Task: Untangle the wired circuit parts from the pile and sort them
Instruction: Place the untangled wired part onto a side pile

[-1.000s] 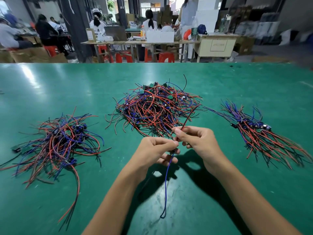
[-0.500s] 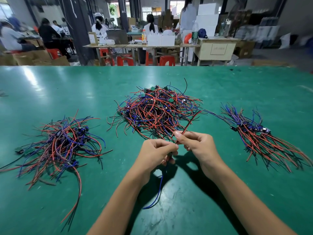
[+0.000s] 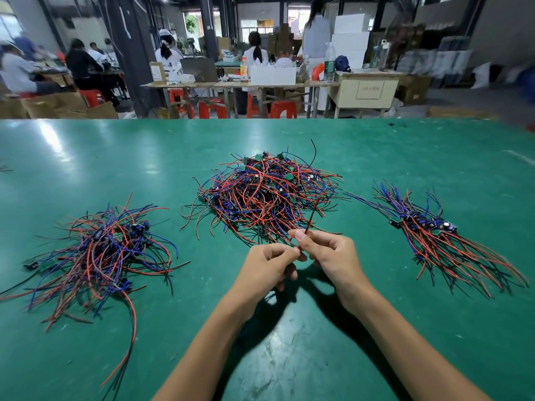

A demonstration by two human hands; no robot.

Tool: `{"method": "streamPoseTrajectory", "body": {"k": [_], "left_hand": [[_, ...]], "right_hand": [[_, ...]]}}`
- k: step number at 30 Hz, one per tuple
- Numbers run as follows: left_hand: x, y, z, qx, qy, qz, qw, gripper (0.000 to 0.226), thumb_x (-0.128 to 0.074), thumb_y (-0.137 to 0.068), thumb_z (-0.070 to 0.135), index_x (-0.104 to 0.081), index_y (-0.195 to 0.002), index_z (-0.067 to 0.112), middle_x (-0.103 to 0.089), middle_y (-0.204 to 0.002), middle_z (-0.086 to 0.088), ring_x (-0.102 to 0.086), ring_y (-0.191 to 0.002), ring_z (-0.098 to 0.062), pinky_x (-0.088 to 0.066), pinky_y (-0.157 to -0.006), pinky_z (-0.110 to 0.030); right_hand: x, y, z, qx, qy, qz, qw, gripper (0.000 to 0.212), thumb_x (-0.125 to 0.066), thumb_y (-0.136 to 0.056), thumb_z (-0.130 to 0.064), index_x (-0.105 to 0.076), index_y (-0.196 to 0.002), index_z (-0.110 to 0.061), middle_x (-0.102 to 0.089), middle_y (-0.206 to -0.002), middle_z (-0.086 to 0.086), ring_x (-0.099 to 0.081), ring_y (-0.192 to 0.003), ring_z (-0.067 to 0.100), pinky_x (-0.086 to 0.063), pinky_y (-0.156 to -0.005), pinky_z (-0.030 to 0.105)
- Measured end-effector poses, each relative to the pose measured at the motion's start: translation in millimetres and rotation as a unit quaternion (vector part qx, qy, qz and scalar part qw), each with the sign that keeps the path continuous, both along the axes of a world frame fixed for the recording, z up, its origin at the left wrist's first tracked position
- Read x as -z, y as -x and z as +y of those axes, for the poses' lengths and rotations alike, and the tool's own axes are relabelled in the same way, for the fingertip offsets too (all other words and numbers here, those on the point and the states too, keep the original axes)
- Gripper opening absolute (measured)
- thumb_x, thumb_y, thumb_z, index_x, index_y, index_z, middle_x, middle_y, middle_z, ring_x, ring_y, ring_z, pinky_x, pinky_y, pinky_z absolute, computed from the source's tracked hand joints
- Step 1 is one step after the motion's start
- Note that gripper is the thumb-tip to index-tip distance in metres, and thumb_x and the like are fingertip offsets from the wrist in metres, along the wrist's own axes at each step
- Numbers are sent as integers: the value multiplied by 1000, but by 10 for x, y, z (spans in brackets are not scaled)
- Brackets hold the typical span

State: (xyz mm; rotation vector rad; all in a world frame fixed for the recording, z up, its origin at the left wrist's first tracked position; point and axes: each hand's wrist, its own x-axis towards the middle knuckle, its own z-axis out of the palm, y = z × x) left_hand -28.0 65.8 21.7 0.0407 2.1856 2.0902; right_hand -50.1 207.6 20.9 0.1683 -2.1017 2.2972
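Wired part [image 3: 311, 218] pinched between both hands in front of tangled centre pile [image 3: 266, 195] | left hand [image 3: 267, 266], right hand [image 3: 330, 256]: fingers curled onto its wires | right bundle [image 3: 434, 235] aligned, left heap [image 3: 101, 250] loose | table [image 3: 405, 157] | centre pile large: sorting seemingly well short of finished

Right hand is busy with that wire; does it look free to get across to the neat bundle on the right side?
Probably yes. Bare green table lies between the right hand and the neat bundle, but it pinches a red wire first.
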Motion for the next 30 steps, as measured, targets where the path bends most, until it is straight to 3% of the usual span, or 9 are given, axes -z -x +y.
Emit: {"method": "streamPoseTrajectory", "body": {"k": [3,8,11,14,16,21,26,28,30], "left_hand": [[-7,5,22,-33,-32,2,999,23,-62,-97,15,-75,-79,12,-64,-62,-6,-38,-43,-9,-35,-42,-21],[-27,-15,72,-21,-38,7,999,18,-57,-98,9,-59,-81,5,-71,-95,6,-34,-41,-6,-23,-41,-14],[-17,-3,102,-18,1,38,999,28,-55,-99,6,-50,-71,11,-64,-79,0,-34,-38,-5,-23,-38,-13],[-5,16,111,9,14,72,997,24,-59,-98,6,-53,-74,8,-54,-56,11,-36,-38,1,-26,-38,-12],[-2,6,95,45,31,91,994,20,-62,-92,17,-54,-76,7,-49,-49,13,-34,-38,1,-26,-39,-12],[-4,-16,36,128,65,113,983,21,-59,-88,30,-55,-76,13,-45,-51,12,-28,-39,-5,-22,-41,-17],[-61,-29,-42,138,76,122,980,22,-59,-98,12,-53,-77,9,-45,-48,13,-30,-39,0,-24,-40,-13],[-84,-32,-59,131,86,110,982,24,-57,-101,4,-54,-77,8,-48,-48,13,-31,-39,0,-24,-40,-12],[-91,-41,-45,121,84,91,985,24,-57,-100,4,-56,-77,7,-49,-49,11,-33,-39,-2,-25,-40,-13]], "right_hand": [[12,-18,-73,1,-24,-3,1000,23,-58,-102,-22,-80,-98,-15,-71,-75,-3,-61,-73,15,-54,-76,34],[140,-72,-215,79,-157,59,983,29,-49,-105,-16,-74,-92,-14,-73,-80,1,-65,-76,15,-51,-70,32],[123,-62,-252,118,-104,47,986,33,-46,-102,-12,-71,-81,-19,-70,-72,-7,-61,-64,-1,-46,-59,14],[55,8,-221,138,-45,-8,989,30,-46,-97,-16,-68,-78,-20,-70,-69,-8,-58,-55,5,-45,-52,22],[-17,70,-124,154,2,-39,987,30,-44,-98,-12,-65,-79,-19,-71,-75,-6,-55,-52,9,-42,-45,22],[-169,148,212,158,132,-138,969,26,-45,-96,-17,-61,-76,-19,-73,-70,-4,-51,-49,10,-43,-48,25],[-249,178,397,28,313,-285,906,31,-48,-92,-20,-59,-62,-21,-66,-66,-5,-42,-46,11,-33,-54,26],[-248,165,424,12,342,-306,888,37,-50,-90,-21,-65,-57,-20,-69,-69,-5,-42,-49,11,-32,-55,25],[-240,150,410,14,311,-295,904,39,-50,-91,-23,-72,-59,-18,-72,-73,-5,-42,-52,11,-33,-56,25]]}}
